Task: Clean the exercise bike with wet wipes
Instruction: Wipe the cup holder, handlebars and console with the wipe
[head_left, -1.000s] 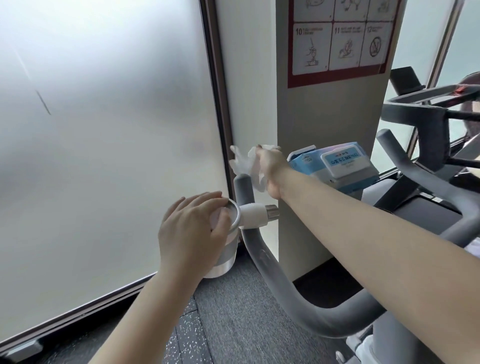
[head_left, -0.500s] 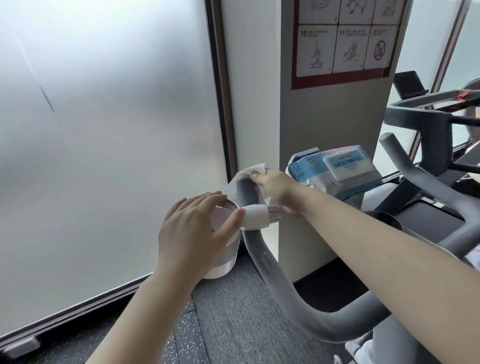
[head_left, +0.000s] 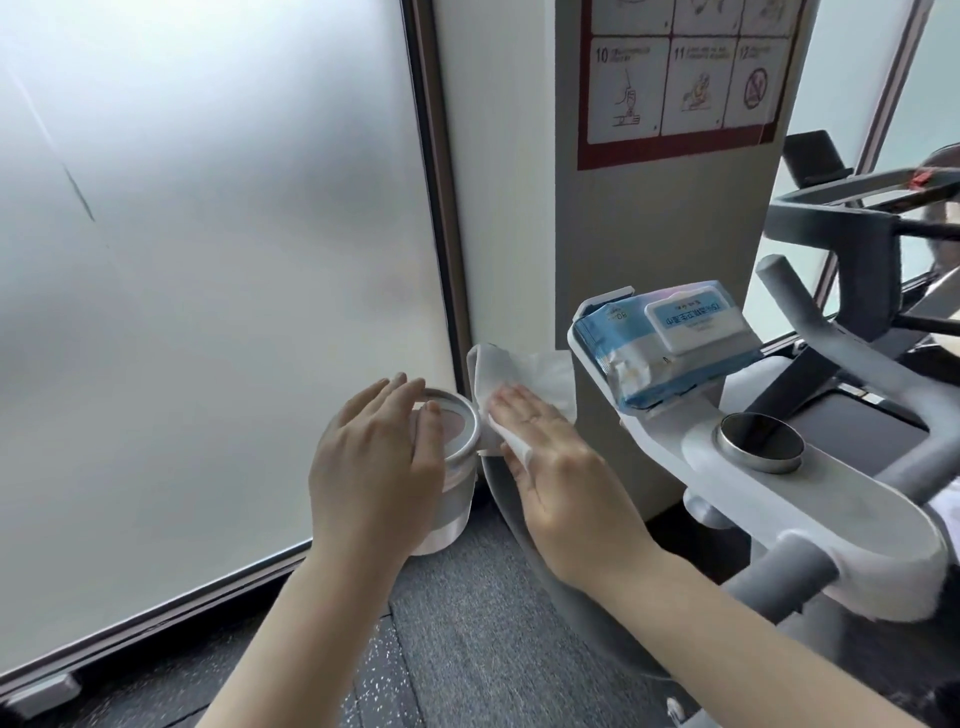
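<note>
My right hand (head_left: 558, 467) lies flat with fingers together, pressing a white wet wipe (head_left: 519, 374) against the upper end of the grey left handlebar (head_left: 514, 514) of the exercise bike. My left hand (head_left: 374, 467) cups the white cup holder (head_left: 457, 499) with its metal rim, fixed beside that handlebar. A blue pack of wet wipes (head_left: 670, 348) rests on the bike's white console tray (head_left: 810, 499), which has a round silver knob (head_left: 761, 441).
A frosted glass wall (head_left: 208, 286) stands close on the left, a pillar (head_left: 649, 218) with a red-framed sign straight ahead. The bike's right handlebar (head_left: 831, 343) and another machine (head_left: 857, 234) sit at right. Grey carpet floor (head_left: 467, 649) lies below.
My right hand slid down from the handlebar tip and flattened the wipe onto the bar. My left hand stayed on the cup holder. The view shifted right, showing the console.
</note>
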